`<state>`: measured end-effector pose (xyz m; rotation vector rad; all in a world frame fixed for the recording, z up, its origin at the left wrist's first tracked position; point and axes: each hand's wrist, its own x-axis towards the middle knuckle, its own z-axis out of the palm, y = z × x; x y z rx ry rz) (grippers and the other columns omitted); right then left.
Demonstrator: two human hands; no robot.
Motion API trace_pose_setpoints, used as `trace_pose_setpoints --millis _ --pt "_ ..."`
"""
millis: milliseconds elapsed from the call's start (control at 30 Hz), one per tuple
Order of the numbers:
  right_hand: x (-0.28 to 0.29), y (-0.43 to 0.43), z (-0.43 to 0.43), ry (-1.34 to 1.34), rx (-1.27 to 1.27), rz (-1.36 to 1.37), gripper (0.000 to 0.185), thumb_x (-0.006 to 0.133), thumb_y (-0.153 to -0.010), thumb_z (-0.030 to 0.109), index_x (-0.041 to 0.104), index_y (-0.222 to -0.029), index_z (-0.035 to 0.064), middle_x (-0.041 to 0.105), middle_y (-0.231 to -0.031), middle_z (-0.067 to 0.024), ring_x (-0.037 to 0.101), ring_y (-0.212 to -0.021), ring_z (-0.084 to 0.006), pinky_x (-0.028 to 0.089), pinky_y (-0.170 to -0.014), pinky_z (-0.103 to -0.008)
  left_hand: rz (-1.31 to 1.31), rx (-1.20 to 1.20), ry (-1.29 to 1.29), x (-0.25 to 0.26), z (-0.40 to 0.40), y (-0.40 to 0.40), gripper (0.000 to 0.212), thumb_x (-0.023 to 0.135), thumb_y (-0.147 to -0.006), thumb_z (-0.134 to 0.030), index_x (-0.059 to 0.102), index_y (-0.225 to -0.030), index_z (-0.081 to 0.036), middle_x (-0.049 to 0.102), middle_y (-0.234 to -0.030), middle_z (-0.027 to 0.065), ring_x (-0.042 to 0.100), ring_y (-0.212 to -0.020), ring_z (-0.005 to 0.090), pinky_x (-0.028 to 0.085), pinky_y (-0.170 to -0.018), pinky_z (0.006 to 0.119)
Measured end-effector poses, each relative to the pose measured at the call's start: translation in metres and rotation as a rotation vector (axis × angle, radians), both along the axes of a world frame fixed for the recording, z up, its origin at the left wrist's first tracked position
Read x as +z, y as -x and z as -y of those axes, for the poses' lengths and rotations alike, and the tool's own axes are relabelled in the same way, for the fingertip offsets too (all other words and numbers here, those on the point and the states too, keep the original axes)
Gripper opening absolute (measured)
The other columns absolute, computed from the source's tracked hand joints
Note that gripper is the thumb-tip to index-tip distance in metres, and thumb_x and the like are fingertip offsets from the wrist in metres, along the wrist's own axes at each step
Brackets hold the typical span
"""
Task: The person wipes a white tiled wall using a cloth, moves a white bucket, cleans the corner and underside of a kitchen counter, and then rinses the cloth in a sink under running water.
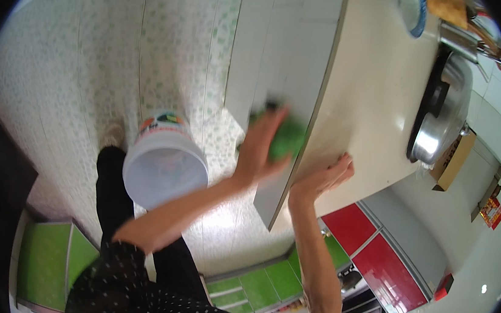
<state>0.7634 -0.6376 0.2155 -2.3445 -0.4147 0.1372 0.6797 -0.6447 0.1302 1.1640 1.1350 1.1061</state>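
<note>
My left hand (258,150) is on a green cloth (288,137), at the white side panel (284,54) below the countertop's edge. Motion blurs both the cloth and the fingers, and a small dark patch beside them is too smeared to name. Higher up, my right hand (327,176) rests on the cream countertop (367,91) near its edge. Its fingers look bent and close together, and I see nothing in them. On the floor below my left forearm stands a white plastic bucket (166,170) with a coloured label; its visible inside wall looks bare.
Along the countertop's far side are a steel pan with a lid (448,104), a blue-rimmed bowl (412,11) and a utensil holder (459,41). A cardboard box (456,162) lies beyond. Green cabinets (260,279) and red cabinets (385,267) line the room. My shoe (113,135) is beside the bucket.
</note>
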Motion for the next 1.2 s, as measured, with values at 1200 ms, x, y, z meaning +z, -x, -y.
trace_pose_setpoints --millis 1200 --pt "-0.004 0.0 -0.005 0.331 0.015 0.299 0.057 0.037 -0.094 0.063 0.056 -0.112 0.0111 0.058 -0.111 -0.0104 0.06 -0.099 -0.0284 0.048 -0.082 -0.0434 -0.092 -0.466 0.885 0.082 0.257 0.024 0.057 0.056 -0.09 -0.051 0.055 -0.127 -0.008 0.067 -0.093 0.021 0.066 -0.083 0.0369 0.051 -0.076 0.045"
